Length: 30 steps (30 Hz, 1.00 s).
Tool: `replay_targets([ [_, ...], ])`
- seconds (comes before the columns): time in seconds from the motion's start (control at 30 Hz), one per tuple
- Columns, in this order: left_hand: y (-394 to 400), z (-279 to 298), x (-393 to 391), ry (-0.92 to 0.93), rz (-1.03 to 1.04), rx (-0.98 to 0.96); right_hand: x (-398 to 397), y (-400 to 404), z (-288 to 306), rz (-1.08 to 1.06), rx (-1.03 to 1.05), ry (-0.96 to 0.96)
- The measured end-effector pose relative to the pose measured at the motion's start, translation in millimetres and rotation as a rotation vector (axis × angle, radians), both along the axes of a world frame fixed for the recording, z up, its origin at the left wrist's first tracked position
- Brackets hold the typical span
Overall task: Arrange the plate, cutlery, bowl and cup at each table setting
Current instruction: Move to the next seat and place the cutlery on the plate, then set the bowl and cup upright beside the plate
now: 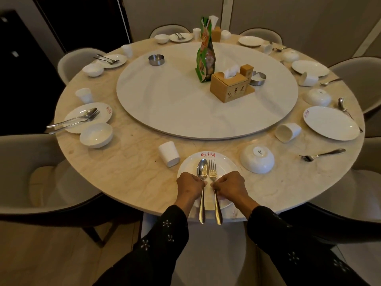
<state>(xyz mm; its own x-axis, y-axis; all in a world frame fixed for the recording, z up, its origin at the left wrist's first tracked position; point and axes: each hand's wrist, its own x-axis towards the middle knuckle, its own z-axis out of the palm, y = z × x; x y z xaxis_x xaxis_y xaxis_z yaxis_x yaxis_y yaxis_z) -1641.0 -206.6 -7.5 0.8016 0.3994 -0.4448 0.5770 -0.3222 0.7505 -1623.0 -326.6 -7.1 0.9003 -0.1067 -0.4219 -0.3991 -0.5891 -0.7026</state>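
A white plate with a red logo sits at the near table edge. On it lie a spoon and a fork side by side, handles hanging over the table edge toward me. My left hand pinches the spoon's handle; my right hand pinches the fork's handle. A white cup stands upside down left of the plate. A white bowl lies upside down to the right.
Round marble table with a white turntable carrying a tissue box, snack bag and ashtrays. Other settings ring the table; on the right a tipped cup, plate and loose fork. Chairs surround it.
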Motion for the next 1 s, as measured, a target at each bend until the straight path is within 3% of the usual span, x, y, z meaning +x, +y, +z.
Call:
replay_targets([
  [0.23,7,3,-5,-0.060,-0.011,0.022,-4,-8,4,0.005,0.037,-0.019],
  [0.43,35,1,-16,-0.246,0.124,0.119,-12,-42,4,-0.030,-0.069,-0.264],
  [0.57,41,-7,-25,-0.162,0.095,0.071,-19,-50,3,-0.012,-0.014,-0.168],
  [1.0,38,-12,-35,-0.170,0.139,0.015,-21,-50,2,-0.034,0.045,-0.136],
])
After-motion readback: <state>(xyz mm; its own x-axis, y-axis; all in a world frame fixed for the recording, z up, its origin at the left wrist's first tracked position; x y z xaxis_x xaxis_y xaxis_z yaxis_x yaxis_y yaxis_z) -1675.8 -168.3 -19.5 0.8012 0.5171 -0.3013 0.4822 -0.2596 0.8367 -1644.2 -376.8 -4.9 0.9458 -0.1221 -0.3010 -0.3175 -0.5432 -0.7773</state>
